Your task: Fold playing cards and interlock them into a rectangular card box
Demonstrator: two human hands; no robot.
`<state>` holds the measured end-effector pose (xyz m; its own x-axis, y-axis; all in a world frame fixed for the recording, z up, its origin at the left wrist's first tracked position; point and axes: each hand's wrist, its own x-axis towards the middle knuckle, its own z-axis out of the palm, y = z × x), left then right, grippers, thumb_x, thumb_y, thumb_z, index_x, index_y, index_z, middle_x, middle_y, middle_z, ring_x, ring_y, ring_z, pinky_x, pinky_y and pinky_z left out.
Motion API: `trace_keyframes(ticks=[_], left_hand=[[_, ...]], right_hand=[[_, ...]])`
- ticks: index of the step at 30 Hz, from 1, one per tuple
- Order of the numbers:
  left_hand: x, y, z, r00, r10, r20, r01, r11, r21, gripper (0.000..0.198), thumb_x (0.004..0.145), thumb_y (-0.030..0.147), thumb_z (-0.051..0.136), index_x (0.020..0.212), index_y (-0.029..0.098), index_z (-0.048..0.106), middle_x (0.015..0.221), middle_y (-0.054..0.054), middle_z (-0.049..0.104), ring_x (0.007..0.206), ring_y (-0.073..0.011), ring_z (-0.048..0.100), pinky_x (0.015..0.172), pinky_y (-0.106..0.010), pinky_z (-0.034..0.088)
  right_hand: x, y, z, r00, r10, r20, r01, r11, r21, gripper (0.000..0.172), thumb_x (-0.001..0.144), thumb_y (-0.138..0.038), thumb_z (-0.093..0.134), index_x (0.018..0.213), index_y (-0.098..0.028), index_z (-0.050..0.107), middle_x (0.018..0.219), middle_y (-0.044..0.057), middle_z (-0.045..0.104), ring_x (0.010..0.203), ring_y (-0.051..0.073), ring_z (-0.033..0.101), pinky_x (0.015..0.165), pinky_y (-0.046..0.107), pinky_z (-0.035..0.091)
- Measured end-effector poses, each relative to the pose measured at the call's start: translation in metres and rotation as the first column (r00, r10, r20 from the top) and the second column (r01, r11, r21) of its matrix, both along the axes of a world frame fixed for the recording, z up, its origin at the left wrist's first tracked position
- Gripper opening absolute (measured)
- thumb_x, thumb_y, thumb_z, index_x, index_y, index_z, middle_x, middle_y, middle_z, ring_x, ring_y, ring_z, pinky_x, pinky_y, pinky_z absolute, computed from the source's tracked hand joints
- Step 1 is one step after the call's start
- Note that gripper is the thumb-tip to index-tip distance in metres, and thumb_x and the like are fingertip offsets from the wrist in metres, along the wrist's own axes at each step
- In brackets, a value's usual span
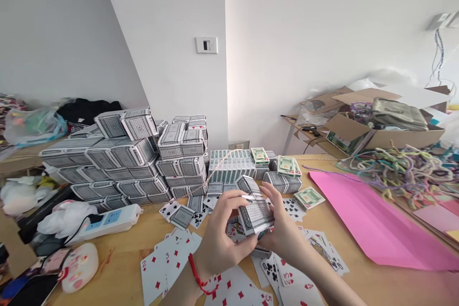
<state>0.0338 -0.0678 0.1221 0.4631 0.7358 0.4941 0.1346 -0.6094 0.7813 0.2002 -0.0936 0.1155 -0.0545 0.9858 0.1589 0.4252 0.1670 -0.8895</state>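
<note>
Both of my hands hold a grey patterned card box (256, 213) just above the wooden table (122, 258). My left hand (218, 236), with a red string at the wrist, grips the box's left side with curled fingers. My right hand (283, 229) clasps its right side, fingers reaching over the top where the flap (249, 185) stands open. Loose playing cards (172, 258) lie face up on the table under and around my hands. A few face-down cards (182, 215) rest just behind them.
A big pile of grey card boxes (129, 158) is stacked at the back left, with more boxes and green packs (287, 165) behind my hands. A white power strip (107, 222) lies left. Pink paper (373, 224), tangled yarn (401, 167) and a cardboard box (380, 129) fill the right.
</note>
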Motion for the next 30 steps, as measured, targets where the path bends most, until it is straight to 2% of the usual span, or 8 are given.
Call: trace_keyframes(ticks=[3,6,10,13,16,18,24,30], left_hand=[[-0.005,0.002,0.004,0.998,-0.021,0.065,0.025,0.998,-0.061,0.042,0.073,0.015,0.056,0.11,0.026,0.039,0.121,-0.009,0.04,0.109,-0.0238,0.045,0.084,-0.036,0.047],[-0.011,0.006,0.008,0.987,-0.056,0.149,0.081,0.983,-0.167,0.042,0.076,0.015,0.053,0.112,0.025,0.035,0.123,-0.01,0.04,0.105,-0.0213,0.048,0.085,-0.035,0.046],[-0.019,0.015,0.01,0.978,-0.12,0.17,0.171,0.927,-0.333,0.043,0.076,0.018,0.054,0.115,0.024,0.036,0.128,-0.011,0.039,0.108,-0.0223,0.048,0.087,-0.036,0.044],[-0.026,0.021,0.009,0.977,-0.173,0.123,0.211,0.854,-0.476,0.048,0.076,0.02,0.055,0.12,0.025,0.037,0.119,-0.01,0.048,0.099,-0.022,0.054,0.08,-0.036,0.047],[-0.033,0.025,0.007,0.965,-0.259,0.038,0.233,0.787,-0.571,0.052,0.074,0.019,0.058,0.121,0.026,0.038,0.107,-0.007,0.055,0.095,-0.0208,0.056,0.076,-0.035,0.049],[-0.037,0.028,0.006,0.958,-0.287,-0.014,0.217,0.755,-0.619,0.059,0.071,0.02,0.06,0.124,0.027,0.036,0.104,-0.006,0.058,0.091,-0.0206,0.058,0.07,-0.033,0.05],[-0.044,0.036,-0.004,0.935,-0.292,-0.204,0.086,0.741,-0.666,0.07,0.068,0.023,0.063,0.131,0.026,0.032,0.08,-0.001,0.062,0.067,-0.0162,0.061,0.057,-0.027,0.048],[-0.038,0.036,-0.008,0.953,-0.26,-0.158,0.101,0.758,-0.644,0.066,0.066,0.022,0.064,0.127,0.026,0.04,0.093,-0.005,0.063,0.076,-0.0191,0.062,0.059,-0.028,0.049]], right_hand=[[0.008,0.004,0.008,0.945,0.093,-0.314,-0.137,0.983,-0.122,0.079,0.063,-0.014,0.063,0.128,-0.029,0.02,0.134,0.014,0.033,0.09,0.02,0.058,0.065,0.032,0.052],[0.02,0.012,0.008,0.813,0.057,-0.58,-0.178,0.972,-0.154,0.07,0.069,-0.028,0.066,0.126,-0.027,0.026,0.126,0.014,0.044,0.093,0.021,0.059,0.074,0.037,0.051],[0.031,0.019,0.005,0.68,-0.09,-0.728,-0.117,0.966,-0.23,0.06,0.069,-0.033,0.067,0.121,-0.02,0.039,0.111,0.012,0.058,0.094,0.023,0.061,0.082,0.039,0.047],[0.031,0.019,0.008,0.643,-0.056,-0.764,-0.205,0.948,-0.243,0.056,0.067,-0.026,0.07,0.117,-0.016,0.046,0.103,0.011,0.063,0.094,0.022,0.061,0.086,0.038,0.045],[0.029,0.018,0.009,0.673,0.084,-0.735,-0.385,0.888,-0.251,0.049,0.067,-0.025,0.069,0.112,-0.014,0.052,0.099,0.011,0.065,0.091,0.022,0.062,0.083,0.038,0.047],[0.029,0.017,0.006,0.718,0.135,-0.682,-0.432,0.855,-0.286,0.047,0.067,-0.027,0.07,0.11,-0.014,0.054,0.098,0.011,0.066,0.087,0.022,0.063,0.077,0.037,0.049],[0.029,0.02,-0.005,0.842,0.071,-0.534,-0.309,0.876,-0.37,0.049,0.066,-0.034,0.068,0.108,-0.017,0.049,0.096,0.009,0.066,0.078,0.019,0.064,0.066,0.034,0.052],[0.033,0.021,-0.008,0.865,0.061,-0.497,-0.301,0.857,-0.418,0.045,0.068,-0.026,0.064,0.108,-0.019,0.044,0.089,0.005,0.066,0.071,0.017,0.065,0.06,0.031,0.054]])
